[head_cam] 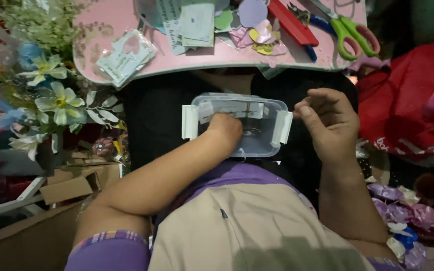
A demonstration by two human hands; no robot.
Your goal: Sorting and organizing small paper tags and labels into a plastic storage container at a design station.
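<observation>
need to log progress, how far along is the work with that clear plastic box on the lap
Done: paper shapes lie cut out on the pink table, with the scissors set down there. In hand: the left hand rests on the clear box, whose side clips are flipped open, while the right hand pinches something too small to tell. Left: the clips are not yet shut.

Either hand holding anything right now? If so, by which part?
Left hand reaches inside the clear plastic container; any grasp is hidden. Right hand has fingertips pinched beside the container's right latch; what it pinches cannot be told.
</observation>
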